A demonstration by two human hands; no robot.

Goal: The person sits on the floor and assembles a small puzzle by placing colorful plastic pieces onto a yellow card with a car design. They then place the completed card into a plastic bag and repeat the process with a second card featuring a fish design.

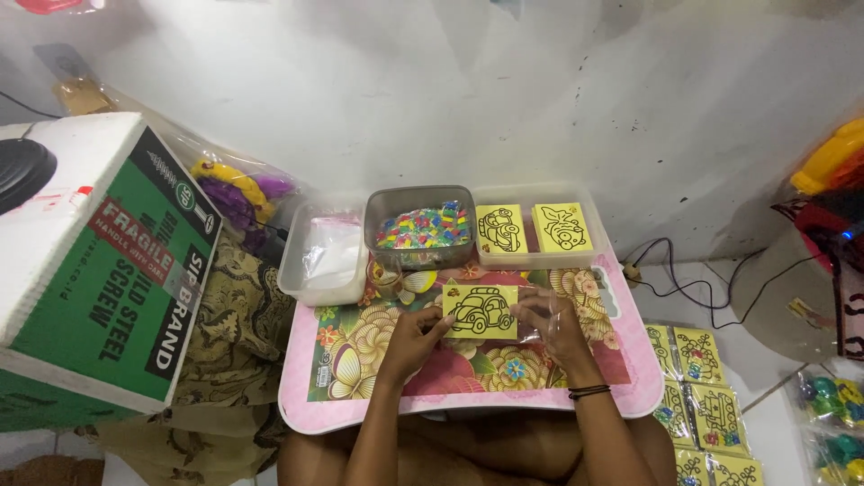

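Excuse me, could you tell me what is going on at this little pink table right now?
A person seated at a low pink table holds a yellow card with a black car outline between the left hand and the right hand, which also touches a clear plastic sleeve. Behind the card stand a tray of colourful small packets, a clear tub of plastic bags and a tray of more yellow cards. Packed cards lie on the floor to the right.

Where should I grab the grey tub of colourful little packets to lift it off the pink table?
Probably by its two short end walls, one hand from each side. The grey tub is a wide, open-topped rectangle heaped with packets, so coming from above offers nothing to pinch. It sits tight between the clear tub and the card tray, so slide it forward first.
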